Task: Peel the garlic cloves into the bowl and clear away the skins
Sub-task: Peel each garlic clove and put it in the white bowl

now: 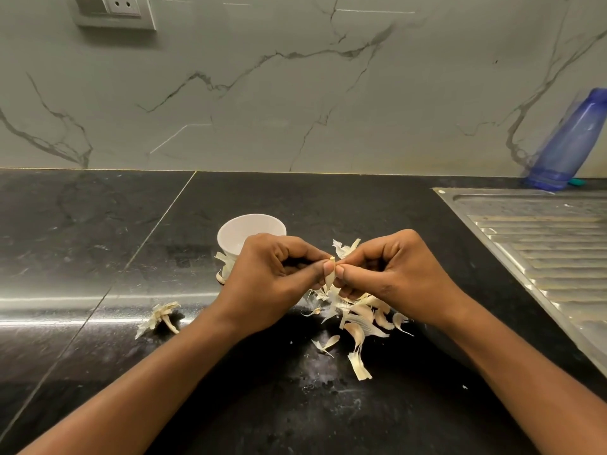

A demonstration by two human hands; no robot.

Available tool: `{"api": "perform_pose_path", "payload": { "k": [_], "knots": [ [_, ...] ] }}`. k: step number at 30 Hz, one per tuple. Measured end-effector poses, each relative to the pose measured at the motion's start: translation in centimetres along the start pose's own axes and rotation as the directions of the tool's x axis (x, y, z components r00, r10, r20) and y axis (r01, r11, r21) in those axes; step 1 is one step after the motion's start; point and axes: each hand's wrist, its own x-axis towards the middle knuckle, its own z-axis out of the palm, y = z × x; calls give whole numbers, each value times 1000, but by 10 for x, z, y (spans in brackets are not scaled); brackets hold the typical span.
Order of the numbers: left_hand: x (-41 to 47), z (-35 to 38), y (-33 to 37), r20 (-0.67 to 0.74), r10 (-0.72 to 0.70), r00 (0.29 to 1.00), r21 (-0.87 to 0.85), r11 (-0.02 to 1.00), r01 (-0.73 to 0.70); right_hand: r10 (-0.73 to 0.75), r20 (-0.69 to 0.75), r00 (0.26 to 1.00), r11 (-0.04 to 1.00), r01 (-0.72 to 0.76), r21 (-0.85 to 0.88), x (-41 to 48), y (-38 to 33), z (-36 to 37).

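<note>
At the centre of the frame we see the left hand (272,280) and the right hand (394,277) meeting above the black polished stone surface (98,224). The curled fingers (315,274) of both pinch one small pale garlic clove (331,272) between thumb and forefinger. The clove is just right of the small white round bowl (230,234), which stands behind the left hand. Cream papery garlic skins (361,318) lie scattered beneath the right hand, and a stripped garlic stem (162,316) lies at lower left. A blue plastic bottle (571,142) is at upper right, behind a ribbed steel sink drainboard (542,238).
</note>
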Motion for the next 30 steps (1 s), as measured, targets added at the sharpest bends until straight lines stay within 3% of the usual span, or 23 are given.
{"api": "perform_pose_path", "payload": {
  "k": [9, 15, 20, 27, 30],
  "knots": [
    [1, 1, 0, -5, -3, 1000, -34, 999, 3, -44, -81, 996, 999, 41, -35, 0, -2, 4],
    [0, 0, 0, -13, -12, 1000, -7, 1000, 12, 37, 20, 999, 999, -38, 15, 0, 1, -4],
    [-2, 1, -1, -4, -7, 1000, 34, 999, 7, 30, 13, 999, 1000, -30, 4, -1, -1, -2],
    [0, 0, 1, 18, -11, 1000, -45, 999, 12, 26, -30, 999, 999, -25, 21, 0, 0, -3],
    [2, -3, 2, 30, -72, 997, -146, 986, 76, 28, -48, 998, 998, -25, 57, 0, 0, -4]
  ]
}}
